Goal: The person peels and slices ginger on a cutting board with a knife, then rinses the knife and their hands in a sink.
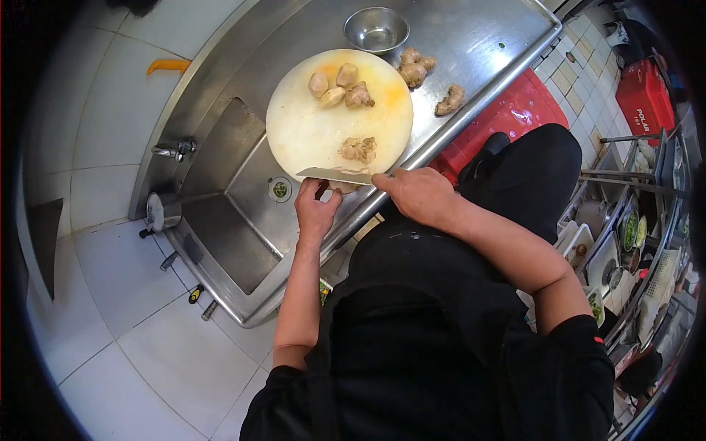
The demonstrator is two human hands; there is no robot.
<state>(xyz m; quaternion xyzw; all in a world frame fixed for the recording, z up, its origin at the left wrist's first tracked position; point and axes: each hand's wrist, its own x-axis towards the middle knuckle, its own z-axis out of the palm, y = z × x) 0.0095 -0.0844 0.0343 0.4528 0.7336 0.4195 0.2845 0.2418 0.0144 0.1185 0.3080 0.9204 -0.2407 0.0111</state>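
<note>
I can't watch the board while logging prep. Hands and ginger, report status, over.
Right hand gripping knife. Left hand holding ginger piece at the blade. Scraps close by on cutting board; no visible obstruction.

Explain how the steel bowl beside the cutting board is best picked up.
Probably best to pinch the steel bowl by its upper-right rim as pictured, thumb inside, fingers outside, coming from above the open counter. It stands upright, mouth up, so the rim is exposed; the cutting board crowds it below, the ginger at lower right.
</note>
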